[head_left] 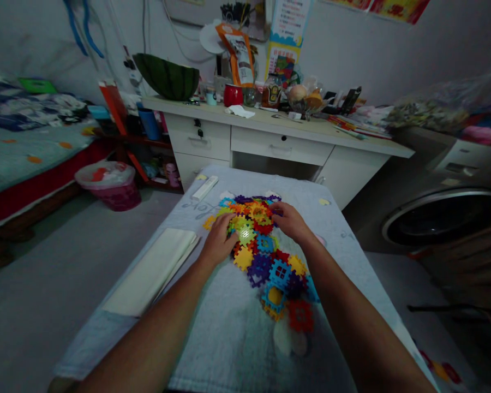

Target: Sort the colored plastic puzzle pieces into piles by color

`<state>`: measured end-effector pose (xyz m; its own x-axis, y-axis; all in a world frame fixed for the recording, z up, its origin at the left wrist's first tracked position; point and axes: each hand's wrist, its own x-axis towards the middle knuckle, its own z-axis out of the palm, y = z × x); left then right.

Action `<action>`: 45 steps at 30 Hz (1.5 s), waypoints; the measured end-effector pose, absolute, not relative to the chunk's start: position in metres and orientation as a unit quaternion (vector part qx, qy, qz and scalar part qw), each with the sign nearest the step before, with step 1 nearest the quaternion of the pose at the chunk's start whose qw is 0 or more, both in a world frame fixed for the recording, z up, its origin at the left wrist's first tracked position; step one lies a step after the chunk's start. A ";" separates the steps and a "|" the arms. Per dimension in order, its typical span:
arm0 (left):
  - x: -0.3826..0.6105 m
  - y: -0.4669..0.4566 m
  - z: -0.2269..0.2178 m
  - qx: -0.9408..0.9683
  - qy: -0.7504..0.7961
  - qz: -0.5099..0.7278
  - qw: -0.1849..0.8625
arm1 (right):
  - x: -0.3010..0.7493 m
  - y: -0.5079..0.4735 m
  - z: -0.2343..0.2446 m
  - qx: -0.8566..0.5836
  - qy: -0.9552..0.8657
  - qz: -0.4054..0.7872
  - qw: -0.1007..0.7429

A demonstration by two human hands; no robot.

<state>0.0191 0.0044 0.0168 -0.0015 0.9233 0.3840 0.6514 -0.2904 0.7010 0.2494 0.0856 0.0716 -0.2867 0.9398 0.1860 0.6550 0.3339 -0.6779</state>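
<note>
A heap of colourful plastic interlocking building pieces (pixel 264 244) with toothed edges lies on the cloth-covered table. My left hand (pixel 219 240) rests against the heap's left side, thumb and fingers apart, beside a shiny yellow-green piece (pixel 245 234). Against the upper right side is my right hand (pixel 289 220), its fingers curved and spread at the red and purple pieces; their tips are partly hidden among them. Nearer to me trail a purple piece (pixel 258 269), a blue piece with a window pattern (pixel 280 272) and a red piece (pixel 301 315).
A folded cream cloth (pixel 151 270) and a white remote-like bar (pixel 205 188) lie on the table's left side. Behind stands a white desk (pixel 204 134) holding a cut watermelon (pixel 167 76) and jars. To the right is a washing machine (pixel 433 185); a pink bin (pixel 120 191) stands left.
</note>
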 end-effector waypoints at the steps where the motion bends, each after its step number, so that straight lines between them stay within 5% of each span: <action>1: 0.019 0.004 0.017 0.696 0.563 0.413 0.168 | 0.250 0.091 0.071 -0.529 -0.764 0.229 0.289; 12: 0.017 0.005 0.019 0.675 0.667 0.312 0.056 | 0.229 0.162 0.065 -0.621 -0.747 0.133 0.196; 24: 0.015 0.006 0.016 0.733 0.632 0.249 0.048 | 0.227 0.166 0.063 -0.511 -0.817 0.242 0.114; 36: 0.017 0.007 0.018 0.708 0.619 0.329 0.079 | 0.268 0.108 0.124 -0.364 -0.790 0.470 0.154; 45: 0.014 0.009 0.015 0.673 0.659 0.331 0.053 | 0.199 0.147 0.105 -0.453 -0.800 0.332 0.212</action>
<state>0.0139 0.0090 0.0145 -0.0887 0.9223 0.3762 0.8521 -0.1253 0.5081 0.1989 0.1474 0.1045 -0.5001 0.8651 0.0381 0.5843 0.3695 -0.7225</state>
